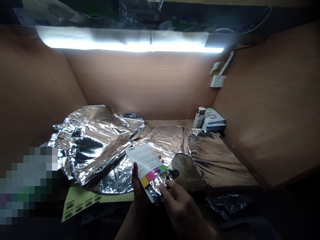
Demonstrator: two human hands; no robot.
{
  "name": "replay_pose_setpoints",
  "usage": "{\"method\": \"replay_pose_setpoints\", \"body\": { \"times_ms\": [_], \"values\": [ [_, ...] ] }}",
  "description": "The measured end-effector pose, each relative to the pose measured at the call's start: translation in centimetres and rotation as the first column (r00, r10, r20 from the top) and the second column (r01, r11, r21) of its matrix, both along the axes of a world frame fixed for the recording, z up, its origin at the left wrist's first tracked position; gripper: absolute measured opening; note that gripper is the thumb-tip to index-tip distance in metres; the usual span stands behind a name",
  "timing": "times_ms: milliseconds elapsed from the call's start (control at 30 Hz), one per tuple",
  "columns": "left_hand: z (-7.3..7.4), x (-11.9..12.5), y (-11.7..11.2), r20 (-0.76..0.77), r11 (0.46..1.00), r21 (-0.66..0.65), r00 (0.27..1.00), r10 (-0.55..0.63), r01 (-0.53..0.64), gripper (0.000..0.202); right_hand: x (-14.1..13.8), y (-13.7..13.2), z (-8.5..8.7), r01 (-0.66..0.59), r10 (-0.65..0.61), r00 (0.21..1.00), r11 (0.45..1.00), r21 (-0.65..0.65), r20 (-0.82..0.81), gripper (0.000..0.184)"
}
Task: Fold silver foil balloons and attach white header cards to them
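A flat retail package (147, 165) with a white printed card, a barcode and a rainbow stripe ends in a silver foil pouch. My left hand (138, 185) grips it from below, with fingertips showing behind the card. My right hand (178, 206) pinches the foil end of the package near the bottom edge. Just beyond the fingers lies a dark, rounded, glossy panel (186, 171), with a small black clip-like piece (174, 174) at its left edge. Part of the package's lower end is hidden by my right fingers.
Crumpled aluminium foil (100, 143) covers most of a wooden desk (170, 123) inside wooden walls. A bottle (199, 117) and stacked booklets (213, 120) stand at the back right. Above are a light bar (130, 41) and wall socket (217, 81). Printed yellow-green paper (80, 203) lies front left.
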State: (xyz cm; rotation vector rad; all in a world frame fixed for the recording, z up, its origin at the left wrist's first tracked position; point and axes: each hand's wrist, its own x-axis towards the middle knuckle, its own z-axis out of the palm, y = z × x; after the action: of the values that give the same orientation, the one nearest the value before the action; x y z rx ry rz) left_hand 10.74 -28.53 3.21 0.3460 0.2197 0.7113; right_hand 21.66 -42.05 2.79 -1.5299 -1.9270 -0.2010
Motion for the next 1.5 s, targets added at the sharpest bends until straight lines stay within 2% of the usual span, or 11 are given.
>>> {"method": "replay_pose_setpoints", "body": {
  "times_ms": [233,300,367,467,567,767,900,1067,1167,1300,1500],
  "values": [
    [-0.8,0.9,-1.6,-0.093,0.992,0.064,0.991,-0.099,0.106,0.087,-0.4,1.5,0.4,0.097,-0.078,0.995,0.936,-0.339,0.068,0.071],
    [-0.7,0.6,-0.2,-0.335,0.969,0.247,0.937,0.104,-0.019,0.083,0.1,2.4,0.3,0.085,-0.073,0.996,0.903,-0.421,0.044,0.068],
    [-0.7,0.1,2.3,-0.530,0.788,0.609,0.689,0.494,-0.096,0.079,0.3,3.1,-0.9,0.082,-0.067,0.996,0.888,-0.451,0.050,0.068],
    [-1.3,0.0,5.8,-0.449,0.321,0.878,0.378,0.810,0.355,0.071,-0.2,3.2,-3.8,0.069,-0.018,0.993,0.886,-0.459,0.115,0.059],
    [-2.9,0.9,6.9,-0.474,0.060,0.711,0.415,0.776,0.700,0.060,-1.1,1.9,-5.6,0.052,0.015,0.987,0.910,-0.412,0.157,0.052],
    [-5.1,1.9,5.6,-0.366,-0.155,0.594,0.436,0.822,0.790,0.068,1.1,-1.6,-4.5,-0.125,0.143,0.987,0.970,-0.208,0.075,0.041],
    [-4.5,2.2,6.4,-0.383,-0.210,0.660,0.564,0.731,0.721,0.060,3.8,-0.1,-5.1,-0.112,0.167,0.972,0.948,-0.298,0.165,0.069],
    [-2.7,-2.3,5.0,-0.339,-0.240,0.765,0.690,0.639,0.598,0.033,5.4,1.9,-6.3,-0.172,0.215,0.973,0.922,-0.346,0.087,0.057],
    [-3.7,-6.3,2.0,-0.309,-0.239,0.793,0.708,0.635,0.560,0.055,5.7,2.0,-5.6,-0.222,0.207,0.975,0.917,-0.332,-0.081,0.039],
    [-6.2,-8.2,-0.9,-0.215,-0.165,0.850,0.614,0.759,0.500,0.014,5.4,2.6,-4.2,-0.180,0.085,0.955,0.926,-0.331,-0.283,0.014],
    [-7.3,-6.3,-1.2,-0.212,-0.049,0.852,0.428,0.879,0.522,0.028,3.7,3.2,-4.0,0.162,-0.278,0.920,0.912,-0.378,-0.276,0.015]
  ]
}}
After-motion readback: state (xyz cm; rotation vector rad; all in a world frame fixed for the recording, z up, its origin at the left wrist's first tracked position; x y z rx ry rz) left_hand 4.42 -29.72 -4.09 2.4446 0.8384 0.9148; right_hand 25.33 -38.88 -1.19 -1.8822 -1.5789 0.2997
